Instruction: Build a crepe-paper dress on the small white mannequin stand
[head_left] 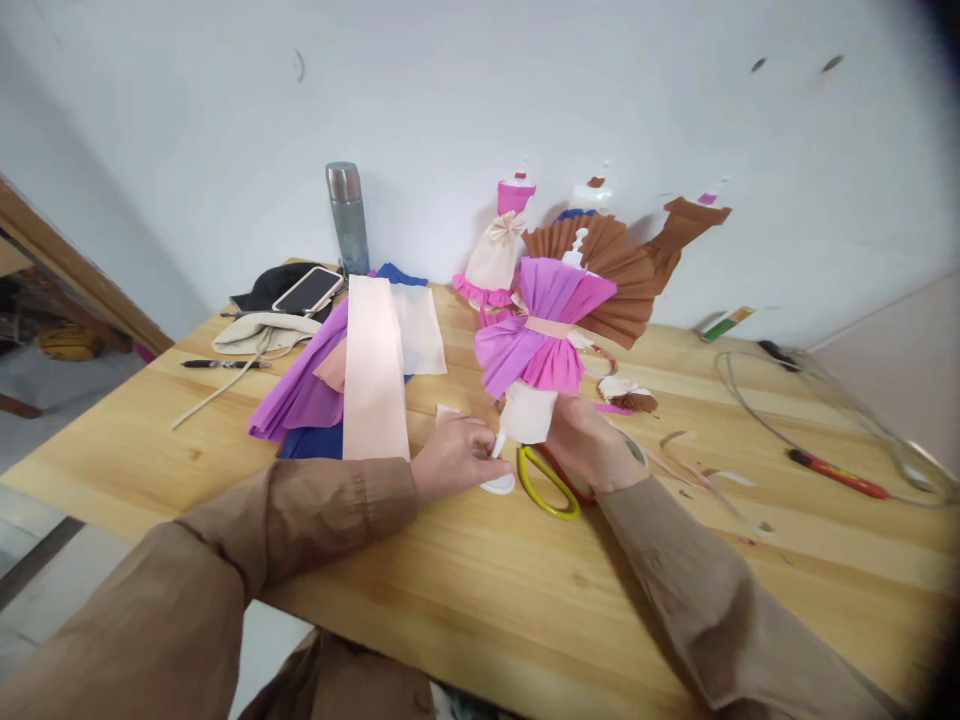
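A small white dress-form (574,250) wears a pleated purple and pink dress (546,325) with a peach waistband, and it leans to the right. Below the pleats hangs a cream piece of fabric (528,413). My left hand (459,455) pinches the form's thin white stem, just above its round white base (498,485). On the other side, my right hand (589,440) is closed at the edge of the cream fabric, its fingertips partly hidden behind it. Scissors with yellow handles (546,485) lie beneath my right hand, partly covered.
Left are layered fabric sheets (375,370), a phone (307,292), a pen (225,364) and a steel flask (348,220). Other dressed forms (491,250) stand against the wall, with a brown pleated fan (615,285). A red-handled tool with a cable (836,473) and scraps lie right.
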